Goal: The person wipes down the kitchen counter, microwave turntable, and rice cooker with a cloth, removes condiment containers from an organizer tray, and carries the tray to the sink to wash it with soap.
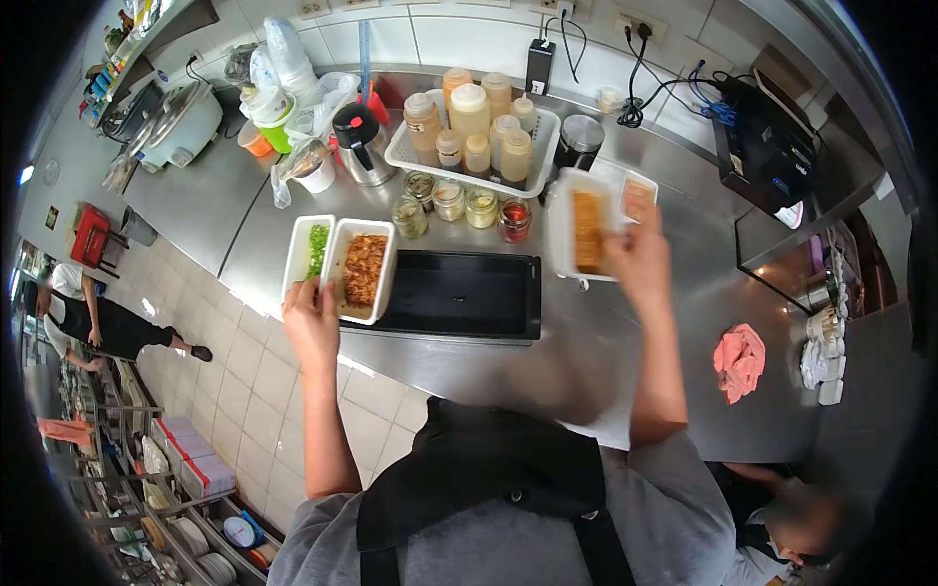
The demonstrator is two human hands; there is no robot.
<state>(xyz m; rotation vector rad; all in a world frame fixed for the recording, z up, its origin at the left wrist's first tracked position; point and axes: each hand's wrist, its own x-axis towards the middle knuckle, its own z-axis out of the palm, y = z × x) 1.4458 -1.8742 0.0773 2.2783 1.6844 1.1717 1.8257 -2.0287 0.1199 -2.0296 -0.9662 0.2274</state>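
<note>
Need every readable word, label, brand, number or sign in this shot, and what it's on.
No text is legible.
Black power adapter: pale marking, too small to read.
Blue ruler-like strip: any numbers too small.
Round white dial: too small to read.
Squeeze bottles: no readable label.
White tub at the right hand: blurred, no text seen.

No readable text, brand, number or sign; any marks on squeeze bottles (469, 113), black wall box (539, 66) or black tray (459, 278) too small or blurred
</note>
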